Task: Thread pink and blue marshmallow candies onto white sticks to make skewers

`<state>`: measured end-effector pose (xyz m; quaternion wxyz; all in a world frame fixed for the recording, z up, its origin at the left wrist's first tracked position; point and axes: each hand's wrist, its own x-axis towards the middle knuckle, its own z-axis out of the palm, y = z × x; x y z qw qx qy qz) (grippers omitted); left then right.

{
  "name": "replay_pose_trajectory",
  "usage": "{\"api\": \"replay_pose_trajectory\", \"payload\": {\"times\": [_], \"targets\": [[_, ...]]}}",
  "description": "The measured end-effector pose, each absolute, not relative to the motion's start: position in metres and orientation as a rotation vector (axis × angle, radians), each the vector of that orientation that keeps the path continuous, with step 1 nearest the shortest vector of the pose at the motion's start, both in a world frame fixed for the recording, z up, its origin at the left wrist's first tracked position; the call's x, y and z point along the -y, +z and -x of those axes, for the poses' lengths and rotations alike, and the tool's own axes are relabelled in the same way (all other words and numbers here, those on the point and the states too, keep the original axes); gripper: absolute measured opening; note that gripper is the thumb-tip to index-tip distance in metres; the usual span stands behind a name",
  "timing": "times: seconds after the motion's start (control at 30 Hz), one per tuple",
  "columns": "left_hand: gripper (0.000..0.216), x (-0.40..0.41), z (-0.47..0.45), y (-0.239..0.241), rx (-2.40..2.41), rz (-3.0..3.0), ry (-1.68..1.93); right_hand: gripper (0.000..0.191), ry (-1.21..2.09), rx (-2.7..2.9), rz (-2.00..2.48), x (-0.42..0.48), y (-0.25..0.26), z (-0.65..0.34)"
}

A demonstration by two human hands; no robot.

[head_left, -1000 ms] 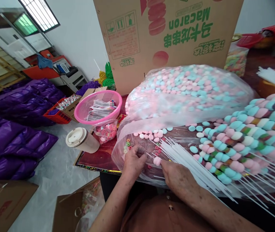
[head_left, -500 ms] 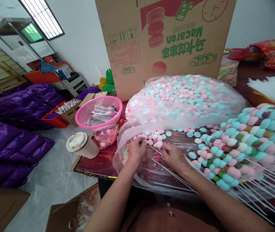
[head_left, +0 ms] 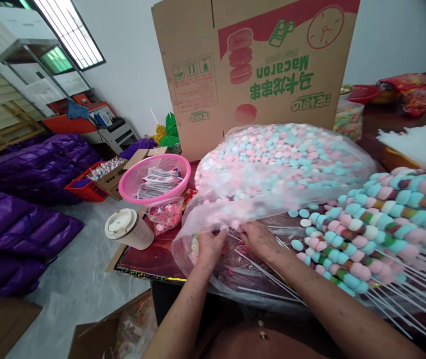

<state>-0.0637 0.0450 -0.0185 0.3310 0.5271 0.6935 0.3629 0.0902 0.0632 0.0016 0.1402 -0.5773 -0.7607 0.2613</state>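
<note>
My left hand is closed in a pinch at the mouth of a clear bag of pink, blue and white marshmallows; what lies in its fingertips is hidden. Close beside it, my right hand is closed around a thin white stick, whose end points towards my left fingers. Pink marshmallows show at my right fingertips, partly under the plastic. Small red gummy rings and loose white sticks lie below my hands. To the right are piled skewers of marshmallows.
Left of the bag stand a pink basket of printed packets, a small bag of pink candy and a lidded cup. A large cardboard box rises behind. Purple bundles lie on the floor.
Both hands have moved slightly left and nearer the bag. The bag's plastic edge now hangs lower, covering loose marshmallows that showed before. The camera view has shifted a little.
</note>
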Motion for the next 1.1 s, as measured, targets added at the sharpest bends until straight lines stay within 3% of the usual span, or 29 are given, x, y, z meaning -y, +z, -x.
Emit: {"api": "replay_pose_trajectory", "payload": {"times": [0.27, 0.5, 0.7, 0.8, 0.97, 1.1], "targets": [[0.027, -0.026, 0.064, -0.011, -1.565, -1.119, 1.062, 0.023, 1.008, 2.165, 1.382, -0.048, 0.017, -0.094], [0.029, -0.006, 0.048, 0.012, -1.164, -0.826, 1.017, 0.031, 1.636, 1.53, 1.002, -0.028, 0.007, -0.095], [0.035, 0.006, 0.049, 0.006, -1.039, -0.747, 1.122, 0.029, 1.728, 1.368, 1.188, -0.021, 0.007, -0.092], [0.034, 0.005, 0.048, -0.001, -1.13, -0.68, 1.172, 0.026, 1.539, 1.558, 1.274, -0.012, 0.014, -0.1], [0.03, 0.0, 0.051, -0.002, -1.27, -0.69, 1.268, 0.031, 0.826, 2.184, 1.546, 0.015, 0.023, -0.118], [0.023, -0.002, 0.047, -0.007, -1.316, -0.718, 1.305, 0.027, 0.586, 2.388, 1.722, 0.027, 0.028, -0.115]]}}
